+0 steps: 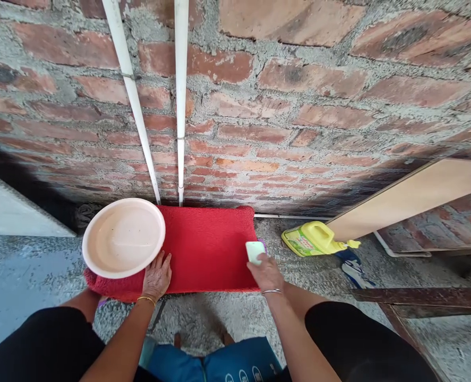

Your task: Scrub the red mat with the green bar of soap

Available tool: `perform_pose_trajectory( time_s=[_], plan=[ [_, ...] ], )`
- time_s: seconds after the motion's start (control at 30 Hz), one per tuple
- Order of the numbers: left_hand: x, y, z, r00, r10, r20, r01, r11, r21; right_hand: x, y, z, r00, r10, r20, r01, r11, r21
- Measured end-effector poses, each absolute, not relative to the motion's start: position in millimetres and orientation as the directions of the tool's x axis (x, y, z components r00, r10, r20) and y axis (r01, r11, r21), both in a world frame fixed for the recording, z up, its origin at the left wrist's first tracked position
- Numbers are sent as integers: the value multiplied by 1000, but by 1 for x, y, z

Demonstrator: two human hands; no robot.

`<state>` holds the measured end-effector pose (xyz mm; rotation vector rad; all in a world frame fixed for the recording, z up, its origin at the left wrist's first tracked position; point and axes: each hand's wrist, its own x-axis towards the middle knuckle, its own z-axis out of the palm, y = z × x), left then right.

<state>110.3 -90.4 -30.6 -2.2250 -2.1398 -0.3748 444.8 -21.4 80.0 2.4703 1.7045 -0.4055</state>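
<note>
A red cloth (209, 244) with a towel-like texture lies spread over a low, flat support by the wall. My left hand (157, 273) rests flat on its front edge, fingers stretched out and holding nothing. Just beside those fingers, a pale pink basin (124, 237) with a little water in the bottom stands on the cloth's left end. My right hand (266, 273) grips a pale green bar of soap (255, 250) above the cloth's right edge. The soap's lower part is hidden by my fingers.
A yellow detergent jug (309, 239) lies at right on the concrete floor, near blue-and-white slippers (357, 271) and a leaning wooden board (414, 199). Two white pipes (180, 106) run down the brick wall (235, 132). At left is a pale slab (20, 209).
</note>
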Motion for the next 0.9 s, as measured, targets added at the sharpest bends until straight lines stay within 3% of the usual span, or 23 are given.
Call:
perform_pose_trajectory(
  time_s=[0.2, 0.27, 0.4, 0.57, 0.63, 0.77, 0.9],
  plan=[
    [110, -90, -29, 26, 981, 194, 989, -54, 141, 314, -42, 69, -170, 900, -402, 980, 113, -162],
    [110, -90, -28, 26, 982, 186, 988, -54, 143, 292, -44, 68, -254, 874, -414, 964, 193, -183],
    [111, -90, -27, 19, 985, 174, 989, -44, 139, 326, -35, 71, -148, 892, -427, 988, 111, -111],
    [112, -90, -28, 13, 984, 179, 991, -36, 128, 439, -23, 76, 294, 887, -356, 954, -295, 53],
    [111, -90, -29, 12, 984, 178, 991, -36, 133, 460, -22, 75, 383, 867, -319, 922, -381, 69],
    [111, -90, -31, 7, 985, 175, 988, -34, 151, 417, -23, 69, 281, 909, -309, 955, -298, -9],
    [111, -90, -29, 15, 981, 193, 993, -38, 113, 316, -23, 66, -46, 939, -342, 990, -3, -144]
  ],
)
